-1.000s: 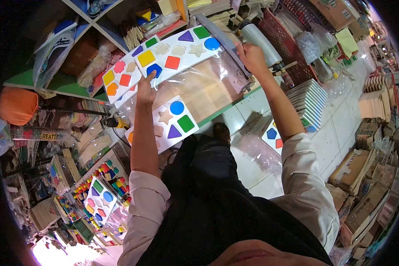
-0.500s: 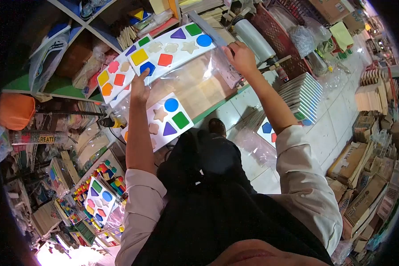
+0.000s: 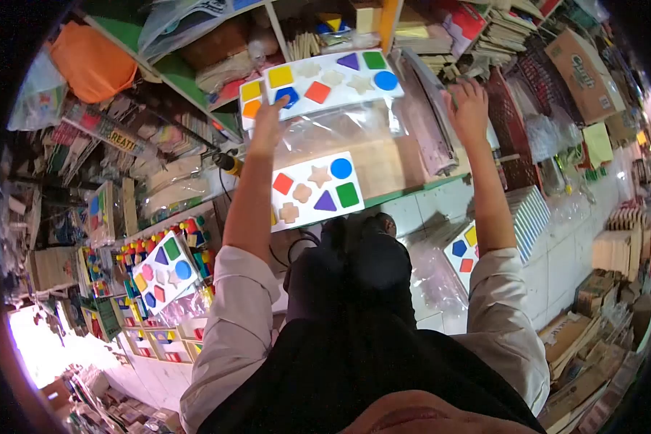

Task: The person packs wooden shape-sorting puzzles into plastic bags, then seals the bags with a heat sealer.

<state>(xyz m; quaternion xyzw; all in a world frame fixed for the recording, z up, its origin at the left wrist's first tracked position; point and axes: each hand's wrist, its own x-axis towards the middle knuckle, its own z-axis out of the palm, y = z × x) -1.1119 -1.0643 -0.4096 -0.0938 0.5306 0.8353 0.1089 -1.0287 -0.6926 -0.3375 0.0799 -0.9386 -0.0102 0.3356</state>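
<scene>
My left hand (image 3: 267,124) is closed on the lower left edge of a white shape puzzle board (image 3: 333,98), its thumb near a blue pentagon. Coloured shapes and bare wood ones sit on this board, and clear plastic film (image 3: 340,124) spreads below it. Another shape board peeks out under its left end. My right hand (image 3: 469,108) is raised with fingers apart, just right of a long grey and pinkish bar device (image 3: 428,119). Nearer my body, a second shape puzzle board (image 3: 307,189) lies on the wooden tabletop (image 3: 387,170).
Shelves with wood pieces stand behind the table. Right of the bar are a dark red crate (image 3: 510,123) and a cardboard box (image 3: 584,76). Stacked boards (image 3: 528,220) stand on the floor at right. Another shape board (image 3: 165,271) lies at left beside coloured blocks.
The view has turned, so the table appears farther right. My right hand has come away from the bar, to its right. The boards at my left hand overlap more now.
</scene>
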